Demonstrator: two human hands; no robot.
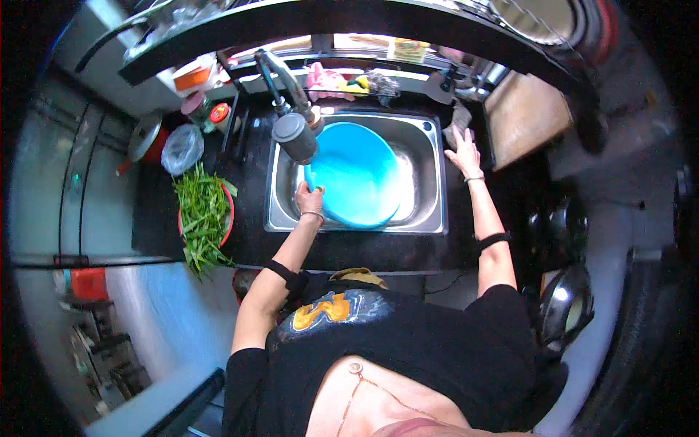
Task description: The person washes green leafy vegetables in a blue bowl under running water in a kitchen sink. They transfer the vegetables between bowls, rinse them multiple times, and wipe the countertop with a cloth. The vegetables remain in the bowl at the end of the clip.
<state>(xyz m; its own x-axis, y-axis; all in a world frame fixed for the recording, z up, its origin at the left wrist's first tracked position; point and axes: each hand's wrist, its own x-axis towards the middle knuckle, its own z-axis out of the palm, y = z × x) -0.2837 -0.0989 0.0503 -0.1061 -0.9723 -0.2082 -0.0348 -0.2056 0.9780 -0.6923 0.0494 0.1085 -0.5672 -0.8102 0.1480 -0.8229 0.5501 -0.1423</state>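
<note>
A blue plastic basin (355,175) sits tilted in the stainless steel sink (431,213). My left hand (309,198) grips the basin's near left rim, with the thumb on the inner side. To the right of the sink, my right hand (466,154) is stretched out over the dark counter, fingers apart. Its fingertips are at a grey cloth (460,117); whether they touch it is unclear. The faucet (292,87), with a grey cylindrical filter (295,136) on it, stands over the basin's far left side.
Leafy greens (202,210) overflow a red-rimmed bowl (231,218) left of the sink. Behind them are a clear plastic bag (183,148) and a red-lidded jar (220,113). A wooden cutting board (527,117) leans at the right. A dark shelf (327,24) spans overhead.
</note>
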